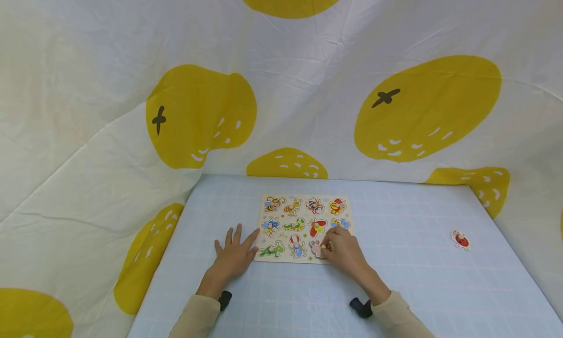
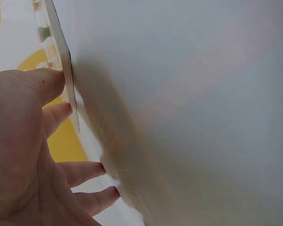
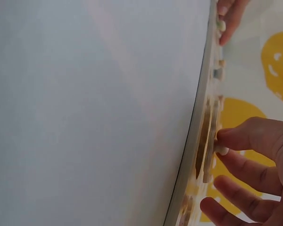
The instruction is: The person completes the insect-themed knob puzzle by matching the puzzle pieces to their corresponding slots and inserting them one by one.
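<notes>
A wooden peg puzzle board (image 1: 281, 236) with colourful insect pieces lies on the table. My right hand (image 1: 345, 252) is over its lower right corner. Thumb and index finger pinch the pale knob (image 3: 222, 149) of a pink insect puzzle piece (image 1: 315, 248), partly covered by the hand in the head view. In the right wrist view this piece (image 3: 209, 157) stands close over the board face, slightly tilted to it. My left hand (image 1: 234, 257) is spread at the board's left edge, thumb and index finger touching that edge, the other fingertips on the table.
A red ladybird puzzle piece (image 1: 460, 240) lies apart on the table, well to the right of the board. The table has a light blue checked cover (image 1: 281, 299). Behind and beside it hangs white cloth (image 1: 303, 108) with large yellow fruit prints.
</notes>
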The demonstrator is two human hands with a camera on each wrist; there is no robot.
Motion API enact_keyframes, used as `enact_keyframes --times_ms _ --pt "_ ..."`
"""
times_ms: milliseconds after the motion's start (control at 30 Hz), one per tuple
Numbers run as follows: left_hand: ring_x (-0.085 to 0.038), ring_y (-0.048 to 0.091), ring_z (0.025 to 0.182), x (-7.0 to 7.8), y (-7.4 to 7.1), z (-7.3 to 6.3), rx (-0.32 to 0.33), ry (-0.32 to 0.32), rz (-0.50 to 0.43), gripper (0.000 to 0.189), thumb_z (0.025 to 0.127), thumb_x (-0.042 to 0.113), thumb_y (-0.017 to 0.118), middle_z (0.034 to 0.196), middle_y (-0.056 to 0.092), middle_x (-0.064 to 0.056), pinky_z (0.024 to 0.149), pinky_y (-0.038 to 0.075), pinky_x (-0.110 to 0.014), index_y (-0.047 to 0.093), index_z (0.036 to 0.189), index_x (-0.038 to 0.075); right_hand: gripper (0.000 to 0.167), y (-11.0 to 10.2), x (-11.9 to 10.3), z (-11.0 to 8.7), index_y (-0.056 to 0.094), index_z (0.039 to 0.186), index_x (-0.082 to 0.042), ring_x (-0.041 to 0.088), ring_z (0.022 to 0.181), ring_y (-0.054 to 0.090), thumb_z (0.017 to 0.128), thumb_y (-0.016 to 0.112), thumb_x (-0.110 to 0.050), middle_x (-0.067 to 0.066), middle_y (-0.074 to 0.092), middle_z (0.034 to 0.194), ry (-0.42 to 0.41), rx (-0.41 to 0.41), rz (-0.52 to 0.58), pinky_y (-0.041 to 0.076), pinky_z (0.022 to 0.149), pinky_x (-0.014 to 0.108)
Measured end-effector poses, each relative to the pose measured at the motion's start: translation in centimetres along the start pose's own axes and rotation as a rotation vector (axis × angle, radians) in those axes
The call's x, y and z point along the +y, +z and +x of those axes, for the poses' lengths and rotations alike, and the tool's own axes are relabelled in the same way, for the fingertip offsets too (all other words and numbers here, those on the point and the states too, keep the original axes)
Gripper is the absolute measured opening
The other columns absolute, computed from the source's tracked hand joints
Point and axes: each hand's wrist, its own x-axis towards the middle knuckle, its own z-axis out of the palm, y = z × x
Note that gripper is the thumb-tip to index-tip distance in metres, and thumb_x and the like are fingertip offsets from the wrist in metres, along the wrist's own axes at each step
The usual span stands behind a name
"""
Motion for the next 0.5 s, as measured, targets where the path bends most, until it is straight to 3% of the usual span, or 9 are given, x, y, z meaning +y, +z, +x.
enact_keyframes --times_ms 500 --pt "-0.051 0.008 0.147 0.02 0.12 0.04 0.001 -0.004 0.000 0.056 0.103 0.043 0.053 0.163 0.016 -0.024 0.103 0.006 -0.081 0.038 0.156 0.031 0.015 0.52 -0.04 -0.17 0.068 0.071 -0.017 0.026 0.097 0.058 0.074 0.082 -0.015 0.004 0.064 0.102 -0.038 0.024 -0.031 0.049 0.082 0.046"
